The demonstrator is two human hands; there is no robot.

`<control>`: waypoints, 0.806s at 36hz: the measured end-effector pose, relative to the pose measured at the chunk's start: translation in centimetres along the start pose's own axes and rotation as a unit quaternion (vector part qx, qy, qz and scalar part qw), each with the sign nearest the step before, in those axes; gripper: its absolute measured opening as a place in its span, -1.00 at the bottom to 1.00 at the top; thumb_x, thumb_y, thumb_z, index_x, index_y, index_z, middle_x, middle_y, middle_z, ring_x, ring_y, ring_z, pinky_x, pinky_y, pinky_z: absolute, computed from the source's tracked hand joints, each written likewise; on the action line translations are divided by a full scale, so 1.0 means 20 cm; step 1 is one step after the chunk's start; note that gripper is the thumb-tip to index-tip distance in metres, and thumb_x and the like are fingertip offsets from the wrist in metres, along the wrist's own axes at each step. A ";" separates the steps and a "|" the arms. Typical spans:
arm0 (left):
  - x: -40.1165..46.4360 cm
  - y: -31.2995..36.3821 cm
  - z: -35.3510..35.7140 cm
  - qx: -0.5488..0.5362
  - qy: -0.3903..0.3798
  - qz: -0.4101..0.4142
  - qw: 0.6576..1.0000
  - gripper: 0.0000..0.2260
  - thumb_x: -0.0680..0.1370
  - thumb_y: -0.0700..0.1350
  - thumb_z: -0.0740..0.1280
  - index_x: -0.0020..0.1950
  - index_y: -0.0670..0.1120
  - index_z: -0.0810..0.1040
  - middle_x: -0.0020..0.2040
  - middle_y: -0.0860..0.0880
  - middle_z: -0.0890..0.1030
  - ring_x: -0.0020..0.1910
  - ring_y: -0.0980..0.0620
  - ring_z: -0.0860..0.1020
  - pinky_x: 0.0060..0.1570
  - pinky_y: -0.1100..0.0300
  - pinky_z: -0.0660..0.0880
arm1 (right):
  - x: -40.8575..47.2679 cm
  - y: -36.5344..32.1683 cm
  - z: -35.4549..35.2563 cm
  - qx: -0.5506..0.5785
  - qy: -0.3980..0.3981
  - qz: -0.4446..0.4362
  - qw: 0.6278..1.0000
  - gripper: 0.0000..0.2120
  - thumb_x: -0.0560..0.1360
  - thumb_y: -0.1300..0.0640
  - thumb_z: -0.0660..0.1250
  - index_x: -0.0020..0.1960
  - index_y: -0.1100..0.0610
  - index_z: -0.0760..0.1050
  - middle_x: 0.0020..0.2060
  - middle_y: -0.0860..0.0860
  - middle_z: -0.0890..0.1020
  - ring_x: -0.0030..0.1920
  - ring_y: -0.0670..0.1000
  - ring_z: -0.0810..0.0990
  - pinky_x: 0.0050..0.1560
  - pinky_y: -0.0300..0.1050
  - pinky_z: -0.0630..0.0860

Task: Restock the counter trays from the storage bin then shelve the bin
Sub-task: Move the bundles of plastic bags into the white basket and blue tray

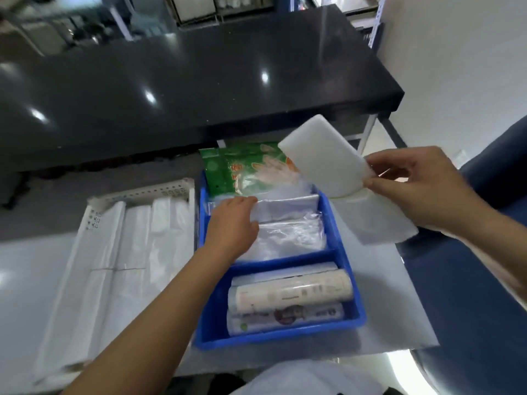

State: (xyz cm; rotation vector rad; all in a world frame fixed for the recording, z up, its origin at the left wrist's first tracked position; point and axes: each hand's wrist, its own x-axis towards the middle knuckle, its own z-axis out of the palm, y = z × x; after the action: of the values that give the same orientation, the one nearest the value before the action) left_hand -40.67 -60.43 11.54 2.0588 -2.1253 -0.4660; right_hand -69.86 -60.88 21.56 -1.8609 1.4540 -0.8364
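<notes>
A blue divided tray [358, 315] sits on the low grey counter [17, 266]. Its far compartment holds clear plastic bags [291, 238] and a green glove packet [242, 169] leaning on the back wall. The near compartment holds rolls of bags [291, 292]. My left hand [231, 223] rests flat on the clear bags, fingers apart, pressing them toward the left wall. My right hand [422, 186] pinches a white folded stack of bags [325, 158], held tilted above the tray's far right corner. A white perforated tray [148, 191] on the left is filled with white folded bags [119, 252].
A black glossy worktop [185, 89] stands higher, just behind the trays. A dark blue chair [490, 280] is at the right. More white sheet material [379, 220] lies under my right hand, beside the blue tray. Shelving shows at the top.
</notes>
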 end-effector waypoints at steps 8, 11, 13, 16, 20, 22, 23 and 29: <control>0.05 0.04 0.08 0.003 0.021 -0.057 0.998 -0.64 0.56 -0.23 0.25 0.31 0.02 0.55 0.18 -0.07 0.61 0.06 -0.13 0.59 -0.05 0.02 0.55 | 0.29 -0.03 0.15 -0.224 -0.069 -0.163 0.958 -0.69 0.53 0.09 0.34 0.26 -0.01 0.58 0.10 0.03 0.68 -0.09 0.04 0.54 -0.15 -0.12 0.40; 0.04 0.02 0.09 0.007 -0.008 -0.061 0.998 -0.61 0.59 -0.20 0.21 0.39 0.09 0.50 0.27 -0.05 0.60 0.09 -0.11 0.61 -0.09 0.14 0.49 | 0.37 -0.06 0.25 -0.266 -0.074 -0.193 0.942 -0.72 0.54 0.12 0.32 0.23 -0.03 0.60 0.08 0.03 0.69 -0.15 0.02 0.51 -0.27 -0.18 0.41; 0.03 0.01 0.09 0.027 -0.022 -0.050 0.998 -0.58 0.60 -0.20 0.19 0.43 0.11 0.44 0.29 -0.09 0.59 0.13 -0.12 0.60 -0.01 0.11 0.49 | 0.41 -0.08 0.32 -0.300 -0.090 -0.197 0.929 -0.72 0.53 0.14 0.31 0.21 -0.06 0.60 0.05 0.03 0.69 -0.18 0.01 0.51 -0.29 -0.17 0.42; 0.00 0.00 0.09 0.028 -0.037 -0.030 0.998 -0.57 0.62 -0.20 0.17 0.45 0.15 0.41 0.31 -0.09 0.58 0.16 -0.13 0.58 0.05 0.07 0.50 | 0.45 -0.14 0.41 -0.349 -0.132 -0.192 0.908 -0.67 0.51 0.17 0.28 0.20 -0.11 0.58 0.03 0.02 0.69 -0.10 0.09 0.61 -0.11 0.04 0.59; -0.01 -0.02 0.09 0.044 -0.077 -0.009 0.996 -0.55 0.63 -0.19 0.15 0.48 0.17 0.34 0.33 -0.06 0.56 0.16 -0.13 0.57 0.05 0.00 0.55 | 0.47 -0.20 0.52 -0.373 -0.164 -0.193 0.892 -0.65 0.50 0.21 0.26 0.19 -0.10 0.58 0.01 0.02 0.68 -0.06 0.09 0.61 -0.09 0.02 0.56; 0.00 -0.01 0.08 0.043 -0.100 -0.008 0.994 -0.54 0.63 -0.21 0.17 0.49 0.15 0.33 0.27 -0.08 0.58 0.10 -0.13 0.58 0.05 0.00 0.56 | 0.47 -0.22 0.58 -0.391 -0.174 -0.199 0.881 -0.64 0.48 0.24 0.25 0.16 -0.10 0.59 -0.05 0.03 0.68 -0.11 0.11 0.61 -0.16 -0.02 0.54; 0.01 -0.01 0.08 0.036 -0.111 -0.014 0.993 -0.55 0.63 -0.21 0.17 0.48 0.14 0.34 0.24 -0.09 0.58 0.08 -0.13 0.58 0.07 0.00 0.56 | 0.47 -0.23 0.61 -0.398 -0.182 -0.196 0.878 -0.63 0.46 0.25 0.24 0.14 -0.10 0.59 -0.07 0.03 0.68 -0.13 0.12 0.61 -0.19 -0.04 0.53; 0.03 0.00 0.06 0.048 -0.145 -0.008 0.988 -0.55 0.61 -0.27 0.19 0.47 0.04 0.37 0.27 -0.12 0.55 0.14 -0.16 0.55 0.14 0.02 0.52 | 0.48 -0.23 0.78 -0.424 -0.220 -0.169 0.862 -0.70 0.37 0.27 0.26 0.01 0.01 0.62 -0.11 0.01 0.68 -0.12 0.12 0.61 -0.32 -0.11 0.40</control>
State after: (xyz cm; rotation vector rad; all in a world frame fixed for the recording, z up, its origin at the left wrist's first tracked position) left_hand -41.06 -60.78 10.29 2.1755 -2.3333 -0.7190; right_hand -52.88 -67.95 16.80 -2.7729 1.2916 0.1932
